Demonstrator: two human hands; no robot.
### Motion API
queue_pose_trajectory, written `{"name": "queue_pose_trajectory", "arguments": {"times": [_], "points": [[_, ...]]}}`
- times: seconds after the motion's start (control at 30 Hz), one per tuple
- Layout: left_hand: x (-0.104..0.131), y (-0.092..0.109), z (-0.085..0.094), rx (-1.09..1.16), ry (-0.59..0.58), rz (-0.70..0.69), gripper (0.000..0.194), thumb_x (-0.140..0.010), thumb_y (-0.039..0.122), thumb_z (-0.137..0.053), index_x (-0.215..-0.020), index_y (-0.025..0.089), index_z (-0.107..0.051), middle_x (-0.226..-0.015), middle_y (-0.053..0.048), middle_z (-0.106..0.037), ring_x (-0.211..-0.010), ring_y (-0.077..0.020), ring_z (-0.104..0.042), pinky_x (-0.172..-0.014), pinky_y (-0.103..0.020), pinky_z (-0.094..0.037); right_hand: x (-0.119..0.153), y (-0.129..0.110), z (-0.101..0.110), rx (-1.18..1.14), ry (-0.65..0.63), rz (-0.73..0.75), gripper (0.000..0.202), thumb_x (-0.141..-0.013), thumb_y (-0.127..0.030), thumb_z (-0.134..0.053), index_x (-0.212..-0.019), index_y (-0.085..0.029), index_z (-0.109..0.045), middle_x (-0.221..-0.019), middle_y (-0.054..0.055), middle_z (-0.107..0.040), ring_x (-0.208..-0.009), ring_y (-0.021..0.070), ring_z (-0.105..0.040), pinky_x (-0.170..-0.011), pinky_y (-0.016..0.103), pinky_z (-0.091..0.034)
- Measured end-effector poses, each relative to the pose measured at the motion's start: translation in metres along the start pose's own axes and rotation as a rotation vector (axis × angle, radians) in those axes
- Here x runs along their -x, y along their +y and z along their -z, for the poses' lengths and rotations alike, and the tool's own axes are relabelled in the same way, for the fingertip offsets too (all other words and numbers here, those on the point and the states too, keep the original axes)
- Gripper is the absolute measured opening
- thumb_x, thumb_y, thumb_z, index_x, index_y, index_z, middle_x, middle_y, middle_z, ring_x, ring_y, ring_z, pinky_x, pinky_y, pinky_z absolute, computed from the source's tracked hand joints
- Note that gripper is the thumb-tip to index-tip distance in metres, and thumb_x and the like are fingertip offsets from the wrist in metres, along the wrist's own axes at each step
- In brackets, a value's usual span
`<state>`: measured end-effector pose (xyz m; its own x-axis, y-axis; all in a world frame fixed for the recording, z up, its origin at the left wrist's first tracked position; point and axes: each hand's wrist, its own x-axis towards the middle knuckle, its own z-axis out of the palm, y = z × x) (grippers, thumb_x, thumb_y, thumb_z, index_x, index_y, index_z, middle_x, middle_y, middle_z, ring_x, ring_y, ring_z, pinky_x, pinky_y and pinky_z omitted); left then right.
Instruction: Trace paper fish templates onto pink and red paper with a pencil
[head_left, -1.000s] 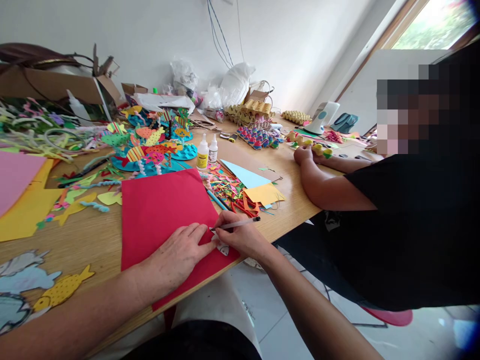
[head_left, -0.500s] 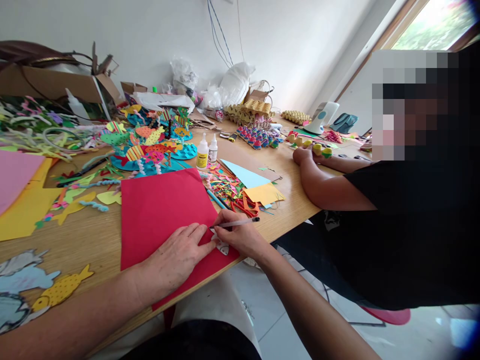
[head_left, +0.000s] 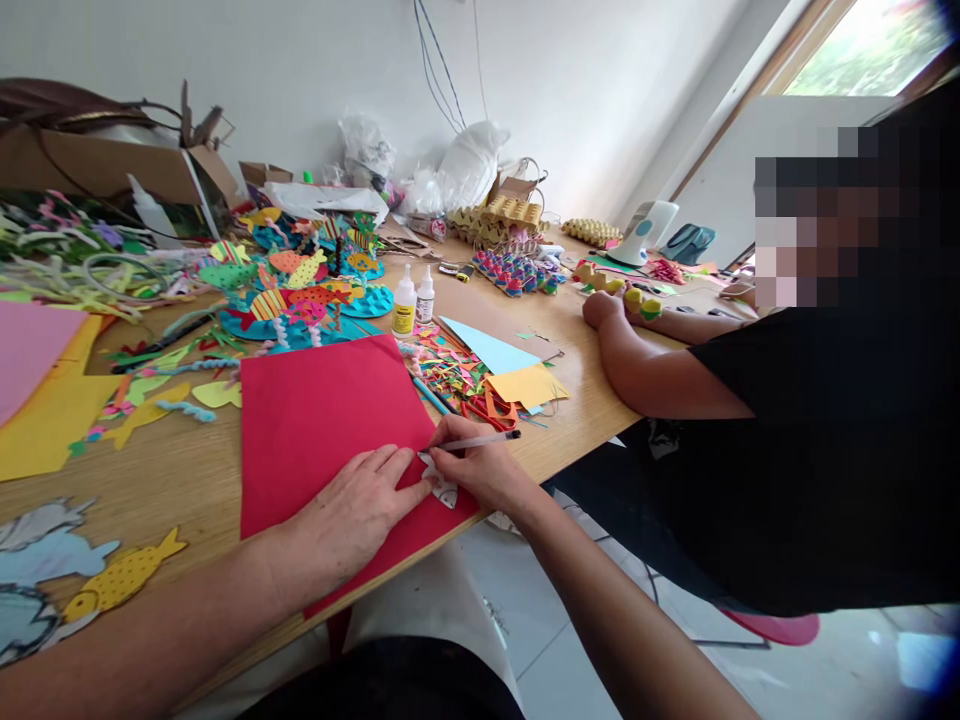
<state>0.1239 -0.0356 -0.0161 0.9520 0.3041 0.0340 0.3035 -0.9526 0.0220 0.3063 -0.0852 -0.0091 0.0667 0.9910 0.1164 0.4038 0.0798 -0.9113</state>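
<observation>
A large red paper sheet (head_left: pixel 322 420) lies at the table's front edge. On its right side rests a small white fish cutout (head_left: pixel 447 493), partly covered by my fingers. My left hand (head_left: pixel 360 515) lies flat on the red sheet with its fingers stretched out, and its thumb presses on the cutout. Closed around a pen (head_left: pixel 487 439) with a pale barrel and dark end, my right hand (head_left: pixel 480 465) rests at the sheet's right edge. The pen's tip meets the red paper by the cutout's upper end.
Scissors with orange-red handles (head_left: pixel 495 408) and colored paper scraps (head_left: pixel 450 360) lie beyond my right hand. Two glue bottles (head_left: pixel 404 305) stand behind the sheet. Fish cutouts (head_left: pixel 124 575) lie at left. To the right, a person in black (head_left: pixel 825 450) leans on the table, holding painted egg-carton pieces (head_left: pixel 642 303).
My hands hold nearly the same pose, with the pen tip still by the cutout's upper end. The other person's head has shifted slightly.
</observation>
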Motion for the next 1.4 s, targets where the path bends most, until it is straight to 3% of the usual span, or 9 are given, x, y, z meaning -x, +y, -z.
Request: {"name": "queue_pose_trajectory", "arguments": {"times": [0.27,0.63,1.07,1.27,1.4], "points": [[-0.001,0.0,0.003,-0.036,-0.045,-0.009,0.051,-0.087,0.003,-0.037,-0.132,0.027,-0.047,-0.128,-0.009,-0.048,-0.112,-0.0279,-0.046,-0.092,-0.043,-0.043,0.0,0.002,0.002,0.012,-0.018,-0.018,0.006,-0.072,-0.013,-0.052,-0.068,-0.018,-0.052,-0.059,-0.005,-0.055,-0.053,0.009,-0.049,-0.046,0.018,-0.036],[-0.004,-0.004,0.005,0.001,-0.046,-0.072,0.047,-0.086,0.006,-0.041,-0.13,0.021,-0.049,-0.124,-0.01,-0.055,-0.104,-0.0286,-0.048,-0.089,-0.045,-0.045,0.003,-0.004,0.008,0.062,-0.048,-0.073,0.007,-0.074,-0.011,-0.052,-0.071,-0.018,-0.052,-0.062,-0.005,-0.052,-0.055,0.0083,-0.046,-0.046,0.017,-0.035],[-0.007,-0.002,0.011,-0.014,-0.064,-0.095,0.043,-0.087,0.004,-0.04,-0.125,0.017,-0.054,-0.126,-0.011,-0.055,-0.117,-0.0293,-0.046,-0.099,-0.046,-0.041,0.004,-0.001,0.01,0.081,-0.041,-0.066,0.006,-0.073,-0.013,-0.052,-0.07,-0.018,-0.051,-0.062,-0.004,-0.053,-0.055,0.0094,-0.047,-0.047,0.019,-0.035],[-0.005,-0.008,0.002,0.161,0.026,-0.115,0.046,-0.085,0.001,-0.039,-0.124,0.019,-0.054,-0.13,-0.01,-0.052,-0.124,-0.023,-0.044,-0.104,-0.038,-0.038,0.005,0.001,0.01,0.076,-0.018,-0.053,0.006,-0.073,-0.014,-0.053,-0.07,-0.018,-0.051,-0.063,-0.004,-0.053,-0.056,0.0094,-0.047,-0.047,0.019,-0.035],[-0.005,-0.007,0.005,0.328,0.0,-0.087,0.043,-0.089,0.004,-0.036,-0.124,0.022,-0.054,-0.124,-0.006,-0.055,-0.116,-0.0195,-0.051,-0.099,-0.033,-0.042,0.005,0.003,0.009,0.072,0.007,-0.046,0.007,-0.072,-0.012,-0.052,-0.069,-0.018,-0.05,-0.062,-0.005,-0.052,-0.056,0.0093,-0.046,-0.047,0.018,-0.035]]}}
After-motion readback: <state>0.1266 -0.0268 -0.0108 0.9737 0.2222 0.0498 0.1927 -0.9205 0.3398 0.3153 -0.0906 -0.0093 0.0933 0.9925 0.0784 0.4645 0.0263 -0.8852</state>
